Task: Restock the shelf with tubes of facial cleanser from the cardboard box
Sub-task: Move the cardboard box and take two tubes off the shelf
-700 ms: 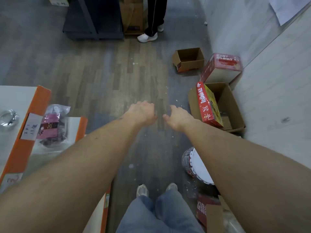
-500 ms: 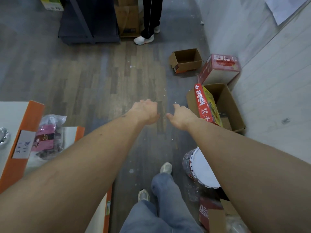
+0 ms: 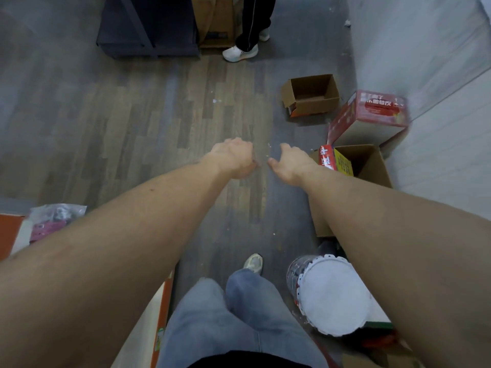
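Note:
Both my arms stretch forward over the wooden floor. My left hand [image 3: 232,162] hangs with its fingers loosely curled and holds nothing. My right hand [image 3: 291,166] is close beside it, also loosely curled and empty. An open cardboard box [image 3: 372,168] stands on the floor just right of my right hand, with a red and yellow carton [image 3: 333,160] leaning in it. A smaller open cardboard box [image 3: 310,95] lies farther ahead. No tube of cleanser and no shelf front shows.
A red carton [image 3: 372,115] sits by the white wall on the right. A clear jar with a white lid [image 3: 332,293] stands near my right foot. An orange-edged table [image 3: 10,235] with a plastic bag [image 3: 53,221] is at left. Another person's legs [image 3: 249,30] and a dark unit [image 3: 148,27] stand ahead.
I have stepped forward, so the floor boxes and the person ahead appear nearer and the table has slid back to my left. Both hands stay empty and side by side.

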The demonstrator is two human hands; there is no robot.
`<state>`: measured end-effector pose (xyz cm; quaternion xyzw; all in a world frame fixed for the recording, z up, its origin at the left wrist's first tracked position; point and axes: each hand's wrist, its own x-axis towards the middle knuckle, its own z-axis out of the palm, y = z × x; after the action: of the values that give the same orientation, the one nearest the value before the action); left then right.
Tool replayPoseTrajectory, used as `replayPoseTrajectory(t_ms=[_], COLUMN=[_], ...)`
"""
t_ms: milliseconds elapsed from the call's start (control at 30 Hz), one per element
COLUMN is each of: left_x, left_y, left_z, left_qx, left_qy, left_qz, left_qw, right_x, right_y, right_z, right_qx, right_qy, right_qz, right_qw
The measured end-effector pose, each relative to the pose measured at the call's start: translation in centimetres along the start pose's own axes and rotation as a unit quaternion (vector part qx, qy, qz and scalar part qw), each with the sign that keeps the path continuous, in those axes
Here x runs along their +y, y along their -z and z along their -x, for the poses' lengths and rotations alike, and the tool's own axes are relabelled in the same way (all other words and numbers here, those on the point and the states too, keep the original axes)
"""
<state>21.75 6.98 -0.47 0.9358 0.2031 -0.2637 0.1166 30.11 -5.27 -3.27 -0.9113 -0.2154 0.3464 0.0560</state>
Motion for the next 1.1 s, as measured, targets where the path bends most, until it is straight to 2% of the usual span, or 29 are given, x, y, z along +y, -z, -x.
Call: replayPoseTrajectory(t_ms=[367, 700, 900, 1100], left_x=[-2.1, -2.8, 0.7, 8.6], left_y=[6.3, 17.1, 23.0, 26.5], left_z=[-10.8, -25.2, -33.5, -42.2], left_qx=[-0.006, -0.003, -0.003, -0.014], left_qy=[0.021, -0.044, -0.085, -0.162], left_qz=[-0.004, -0.035, -0.080, -0.101], left_qw=[1.000, 0.998, 0.993, 0.982], right_x=[-3.5, -5.3, -3.6, 3.1], right_y=[6.6, 17.0, 23.3, 29.1], right_z=[-10.4, -21.0, -26.4, -32.6], right_qx=[-0.007, 0.030, 0.058, 0.076], right_qy=[0.016, -0.032, -0.043, -0.126], right_qz=[0.002, -0.035, -0.087, -0.120], right_qw=[1.000, 0.998, 0.994, 0.982])
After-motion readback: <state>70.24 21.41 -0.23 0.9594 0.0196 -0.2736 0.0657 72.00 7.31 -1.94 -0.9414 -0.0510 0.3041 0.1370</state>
